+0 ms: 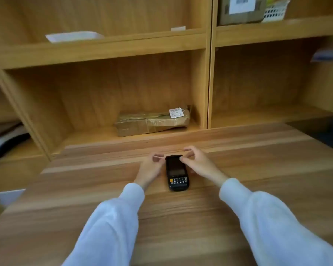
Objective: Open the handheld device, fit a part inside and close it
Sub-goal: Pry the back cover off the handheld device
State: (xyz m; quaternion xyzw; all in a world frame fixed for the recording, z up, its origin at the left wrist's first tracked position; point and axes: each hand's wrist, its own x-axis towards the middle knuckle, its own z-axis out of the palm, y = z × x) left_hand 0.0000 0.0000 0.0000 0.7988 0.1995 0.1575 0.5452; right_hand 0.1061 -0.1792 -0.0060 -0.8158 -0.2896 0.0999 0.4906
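Observation:
A black handheld device [176,173] with a dark screen and a keypad with one orange key lies face up on the wooden table [181,217], keypad end toward me. My left hand [150,167] rests just left of it, fingers curled near its top left corner. My right hand [199,162] hovers at its top right corner, thumb tip touching the upper edge and fingers spread. Neither hand grips the device. Its case looks closed. No loose part is visible.
Wooden shelves stand behind the table. A taped brown parcel [152,120] with a white label lies in the middle compartment. A cardboard box [240,10] and a white basket [276,11] sit top right. A white tray [73,36] sits upper left.

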